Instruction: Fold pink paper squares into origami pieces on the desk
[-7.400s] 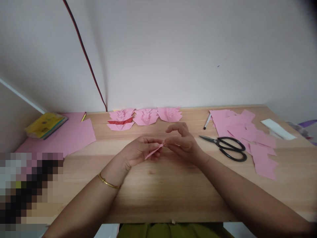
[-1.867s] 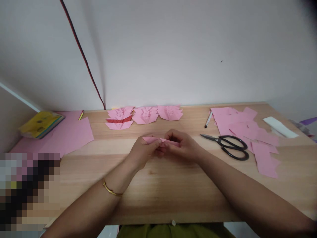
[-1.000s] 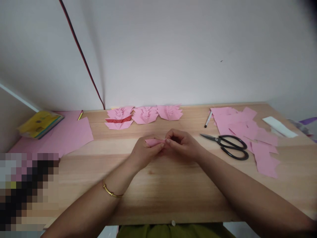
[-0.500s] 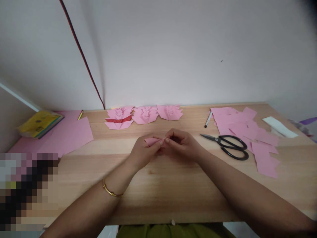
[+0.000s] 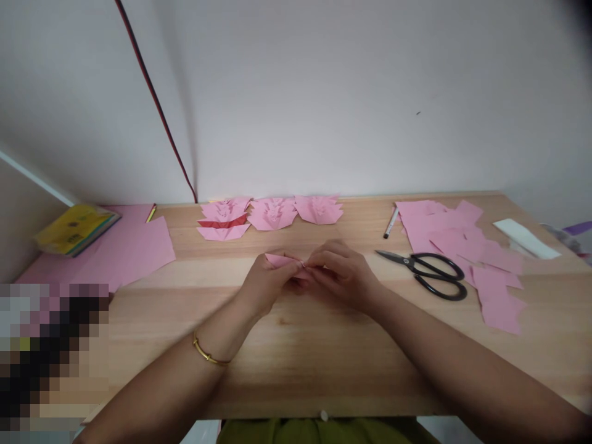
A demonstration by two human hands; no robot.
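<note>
Both of my hands meet over the middle of the wooden table, pinching one small piece of pink paper (image 5: 276, 261). My left hand (image 5: 268, 280) is closed around its left part, with the thumb lying along the near side. At the paper's right end, the fingertips of my right hand (image 5: 342, 271) press together on it. Much of the paper is hidden by my fingers, so its full shape cannot be made out. Beyond my hands, folded pink paper pieces (image 5: 272, 214) stand in a row near the wall, one of them with a red strip (image 5: 222, 222).
Black-handled scissors (image 5: 419, 268) lie to the right, near a marker (image 5: 391, 222). Pink paper scraps (image 5: 497, 299) and a white strip (image 5: 526, 238) are farther right. At the left are large pink sheets (image 5: 139, 253), a yellow packet (image 5: 76, 229) and a pencil (image 5: 151, 213).
My right hand's fingers have curled further over the paper's right end. The pink paper has tilted slightly in my left hand. The view has shifted a little.
</note>
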